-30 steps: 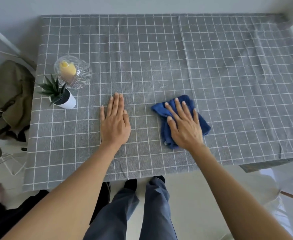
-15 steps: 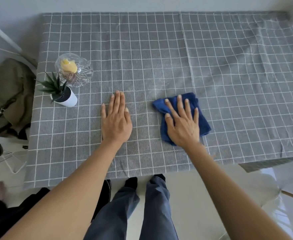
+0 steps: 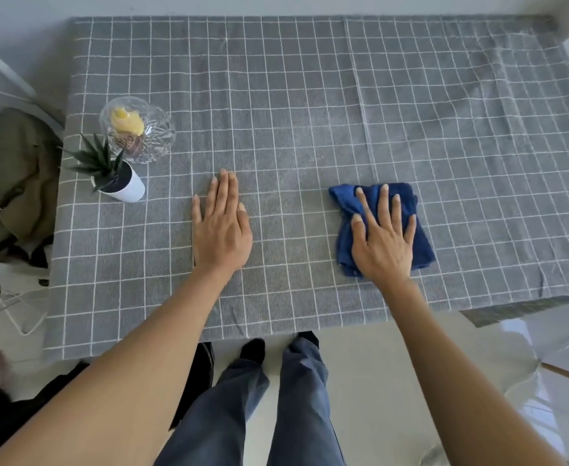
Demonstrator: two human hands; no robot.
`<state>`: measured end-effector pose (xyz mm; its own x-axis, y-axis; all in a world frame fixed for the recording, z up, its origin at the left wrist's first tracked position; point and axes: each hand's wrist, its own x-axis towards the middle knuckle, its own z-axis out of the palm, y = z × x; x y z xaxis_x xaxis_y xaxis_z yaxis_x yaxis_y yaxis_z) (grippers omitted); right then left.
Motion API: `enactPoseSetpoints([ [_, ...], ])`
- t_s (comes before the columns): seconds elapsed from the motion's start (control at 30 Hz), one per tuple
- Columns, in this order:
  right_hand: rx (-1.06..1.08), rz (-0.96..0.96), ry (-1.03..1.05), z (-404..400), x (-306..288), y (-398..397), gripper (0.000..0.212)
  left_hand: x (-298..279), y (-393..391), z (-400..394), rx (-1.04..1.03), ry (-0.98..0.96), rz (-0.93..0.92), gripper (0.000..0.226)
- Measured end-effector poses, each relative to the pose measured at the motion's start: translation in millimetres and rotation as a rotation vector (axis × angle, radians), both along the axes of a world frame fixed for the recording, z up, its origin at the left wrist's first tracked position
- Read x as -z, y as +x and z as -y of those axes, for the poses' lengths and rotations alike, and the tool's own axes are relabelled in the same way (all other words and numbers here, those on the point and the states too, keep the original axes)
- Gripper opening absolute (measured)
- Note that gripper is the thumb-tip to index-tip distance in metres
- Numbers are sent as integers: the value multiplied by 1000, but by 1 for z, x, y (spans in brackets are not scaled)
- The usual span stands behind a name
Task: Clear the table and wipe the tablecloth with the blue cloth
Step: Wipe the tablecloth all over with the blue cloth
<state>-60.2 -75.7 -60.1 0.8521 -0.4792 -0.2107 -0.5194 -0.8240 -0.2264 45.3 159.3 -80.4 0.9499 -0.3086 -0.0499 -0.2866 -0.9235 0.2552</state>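
Note:
A grey checked tablecloth (image 3: 310, 95) covers the table. The crumpled blue cloth (image 3: 421, 243) lies on it right of centre, and my right hand (image 3: 382, 240) presses flat on top with fingers spread. My left hand (image 3: 222, 227) rests palm down on the bare tablecloth near the middle, fingers together, holding nothing. At the left edge stand a cut-glass bowl (image 3: 157, 136) with a yellow object inside and a small spiky plant in a white pot (image 3: 125, 186).
A chair with an olive bag (image 3: 10, 183) sits left of the table. The front edge of the table runs just above my legs (image 3: 253, 405). A white chair (image 3: 562, 364) is at the lower right. A wall borders the far side.
My right hand has slid the blue cloth to the right along the tablecloth. My left hand has stayed flat in the same spot.

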Motion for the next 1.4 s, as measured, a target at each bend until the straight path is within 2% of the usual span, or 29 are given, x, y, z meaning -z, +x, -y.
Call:
enactPoseSetpoints([
  [0.2, -178, 44, 54, -79, -3, -13, 52, -1, 2, 0, 8, -4, -37, 54],
  [0.33, -147, 37, 56, -94, 0, -15, 52, -1, -25, -21, 76, -64, -47, 54],
  [0.5, -247, 83, 83, -126, -2, -25, 50, -3, -54, -42, 64, -26, -11, 55],
  [0.7, -238, 92, 74, -98, -1, -31, 50, -4, -53, -41, 46, -25, -16, 53],
  [0.87, -46, -20, -4, -36, 0, -44, 52, -2, -53, -42, 43, 1, -23, 54],
  [1.03, 28, -30, 27, -45, -3, -40, 52, 0, -52, -43, 38, 9, -13, 55],
  [1.27, -234, 14, 47, -125, -5, -40, 52, -1, -54, -40, 41, -13, -5, 56],
  [1.4, -247, 43, 40, -120, -2, -45, 50, -1, -54, -41, 45, -27, -6, 55],
])
